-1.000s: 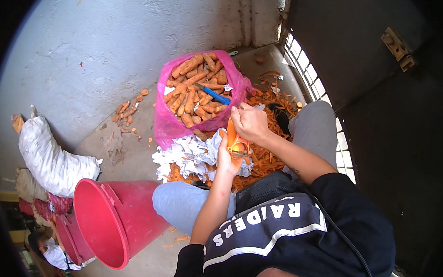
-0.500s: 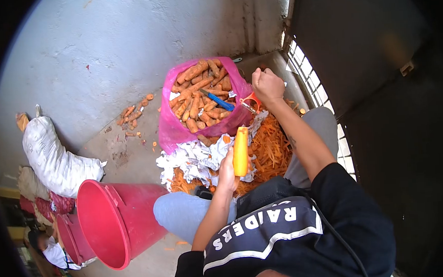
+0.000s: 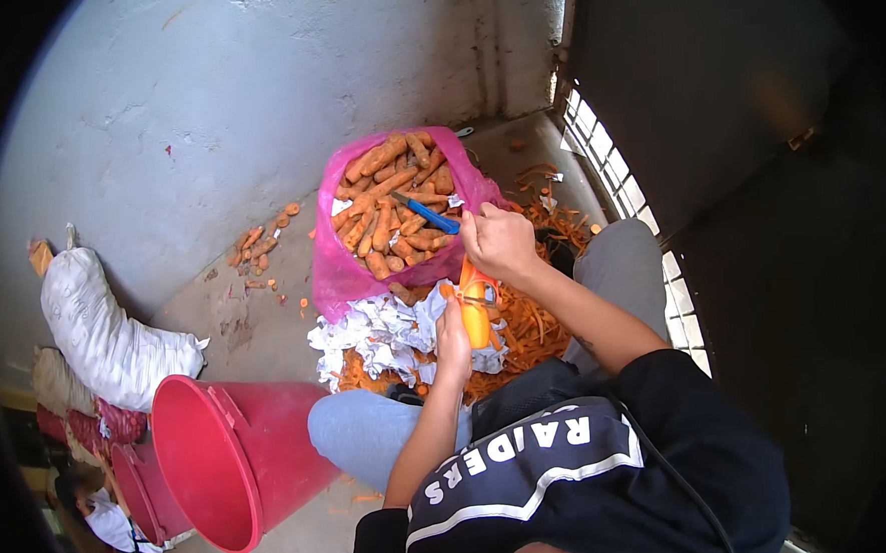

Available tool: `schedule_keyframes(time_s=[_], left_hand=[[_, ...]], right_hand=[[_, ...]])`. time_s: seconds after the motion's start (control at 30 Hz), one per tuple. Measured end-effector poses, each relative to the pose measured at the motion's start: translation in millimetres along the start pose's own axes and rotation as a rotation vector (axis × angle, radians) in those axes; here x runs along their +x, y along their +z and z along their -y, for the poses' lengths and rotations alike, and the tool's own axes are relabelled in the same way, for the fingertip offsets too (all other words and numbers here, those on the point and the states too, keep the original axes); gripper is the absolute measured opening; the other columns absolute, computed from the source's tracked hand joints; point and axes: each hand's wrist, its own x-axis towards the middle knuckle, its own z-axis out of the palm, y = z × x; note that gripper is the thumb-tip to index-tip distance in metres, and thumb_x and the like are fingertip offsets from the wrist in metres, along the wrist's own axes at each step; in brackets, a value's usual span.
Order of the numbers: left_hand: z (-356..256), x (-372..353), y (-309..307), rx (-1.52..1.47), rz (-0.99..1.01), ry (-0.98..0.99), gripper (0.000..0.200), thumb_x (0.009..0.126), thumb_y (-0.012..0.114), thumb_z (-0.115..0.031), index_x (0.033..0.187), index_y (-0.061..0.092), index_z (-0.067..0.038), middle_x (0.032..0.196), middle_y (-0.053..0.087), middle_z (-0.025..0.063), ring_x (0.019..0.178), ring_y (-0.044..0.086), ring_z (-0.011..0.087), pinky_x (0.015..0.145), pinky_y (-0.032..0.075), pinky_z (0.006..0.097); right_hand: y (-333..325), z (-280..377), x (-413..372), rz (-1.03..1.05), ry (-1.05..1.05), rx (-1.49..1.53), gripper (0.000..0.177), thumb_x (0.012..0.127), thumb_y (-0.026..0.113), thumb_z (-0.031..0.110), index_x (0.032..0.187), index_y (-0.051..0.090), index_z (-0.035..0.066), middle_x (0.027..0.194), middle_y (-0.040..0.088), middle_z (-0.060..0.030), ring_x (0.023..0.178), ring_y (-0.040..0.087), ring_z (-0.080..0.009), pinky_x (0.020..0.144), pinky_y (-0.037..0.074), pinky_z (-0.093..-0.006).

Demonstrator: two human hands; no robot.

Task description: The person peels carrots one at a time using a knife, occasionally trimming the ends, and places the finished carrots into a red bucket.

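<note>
My left hand (image 3: 454, 344) is closed around a peeled, yellow-orange carrot (image 3: 476, 327), held upright over my lap. My right hand (image 3: 501, 243) grips an orange peeler (image 3: 473, 278), whose blade lies across the upper part of the carrot. Just beyond, a pink plastic bag (image 3: 330, 267) stands full of unpeeled carrots (image 3: 380, 230). A blue-handled knife (image 3: 430, 214) rests on top of those carrots. Below my hands, a heap of orange peelings (image 3: 535, 317) and crumpled white paper (image 3: 386, 330) covers the floor.
A large red bucket (image 3: 290, 425) stands by my knee, with another red bucket (image 3: 148, 482) behind it. A stuffed white sack (image 3: 110, 324) leans at the wall, and carrot pieces (image 3: 261, 246) lie nearby. Another person (image 3: 105, 514) is at the far left.
My right hand has come down and toward me with the peeler, from beside the bag onto the carrot. My left hand still holds the carrot in nearly the same place.
</note>
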Motion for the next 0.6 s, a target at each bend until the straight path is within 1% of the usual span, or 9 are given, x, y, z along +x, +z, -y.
schedule_keyframes(time_s=[0.07,0.1,0.13,0.2,0.27,0.33,0.43,0.53,0.6], left_hand=[[-2,-4,-2,0.084,0.028,0.033,0.045,0.100,0.034,-0.037,0.097,0.059,0.000,0.079,0.060,0.0046,0.069,0.055,0.0118,0.064,0.044,0.0271],[-10,-11,4,0.051,0.021,0.026,0.048,0.100,0.033,-0.038,0.095,0.060,0.000,0.077,0.060,0.0051,0.067,0.054,0.0113,0.063,0.044,0.0266],[-9,-13,3,0.102,0.056,0.045,0.047,0.100,0.032,-0.039,0.096,0.060,0.000,0.077,0.060,0.0060,0.065,0.055,0.0121,0.061,0.045,0.0265],[-5,-19,-5,0.211,0.126,0.080,0.047,0.100,0.031,-0.040,0.099,0.059,-0.001,0.076,0.061,0.0078,0.060,0.056,0.0136,0.056,0.045,0.0265],[-2,-17,-4,0.192,0.099,0.081,0.048,0.100,0.030,-0.038,0.097,0.060,-0.001,0.075,0.061,0.0072,0.060,0.055,0.0128,0.055,0.044,0.0267],[-8,-18,-2,0.182,0.087,0.064,0.047,0.100,0.030,-0.037,0.096,0.060,-0.001,0.075,0.061,0.0064,0.060,0.054,0.0120,0.055,0.043,0.0265],[-3,-9,-4,0.259,0.015,0.124,0.049,0.100,0.032,-0.038,0.091,0.059,0.002,0.074,0.057,0.0062,0.065,0.051,0.0130,0.062,0.042,0.0292],[-10,-15,3,0.359,-0.025,0.132,0.049,0.100,0.031,-0.036,0.090,0.058,0.003,0.072,0.056,0.0064,0.064,0.049,0.0137,0.061,0.041,0.0306],[-10,-17,4,0.389,-0.034,0.157,0.049,0.100,0.031,-0.036,0.089,0.058,0.003,0.072,0.056,0.0069,0.065,0.050,0.0142,0.061,0.041,0.0305]], right_hand=[[4,-11,12,-0.058,-0.009,-0.014,0.037,0.089,0.049,0.024,0.059,0.058,0.004,0.059,0.051,-0.0133,0.049,0.054,-0.0336,0.048,0.045,-0.0445],[4,-19,23,-0.087,0.023,-0.093,0.038,0.088,0.050,0.024,0.057,0.058,0.004,0.062,0.053,-0.0153,0.051,0.055,-0.0348,0.049,0.046,-0.0443],[10,-35,37,-0.123,0.102,-0.153,0.041,0.089,0.047,0.025,0.056,0.057,0.003,0.065,0.056,-0.0169,0.054,0.057,-0.0364,0.051,0.046,-0.0448],[3,-58,62,-0.193,0.143,-0.262,0.041,0.088,0.045,0.026,0.058,0.061,0.004,0.063,0.057,-0.0157,0.050,0.057,-0.0346,0.049,0.047,-0.0447],[-2,-62,65,-0.194,0.148,-0.248,0.042,0.089,0.044,0.026,0.058,0.061,0.003,0.063,0.057,-0.0160,0.050,0.057,-0.0349,0.050,0.048,-0.0451],[-8,-55,64,-0.162,0.136,-0.207,0.042,0.089,0.044,0.027,0.059,0.061,0.003,0.063,0.057,-0.0160,0.050,0.057,-0.0351,0.050,0.047,-0.0451],[-3,-27,34,-0.097,0.104,-0.099,0.040,0.089,0.046,0.026,0.058,0.060,0.004,0.062,0.056,-0.0150,0.049,0.056,-0.0346,0.048,0.046,-0.0444],[-5,-1,7,-0.030,0.058,0.026,0.037,0.088,0.050,0.024,0.057,0.056,0.004,0.062,0.053,-0.0138,0.051,0.055,-0.0350,0.049,0.045,-0.0452],[-1,-4,8,-0.050,0.031,0.006,0.037,0.087,0.051,0.024,0.057,0.057,0.004,0.061,0.053,-0.0143,0.051,0.056,-0.0343,0.049,0.045,-0.0451]])
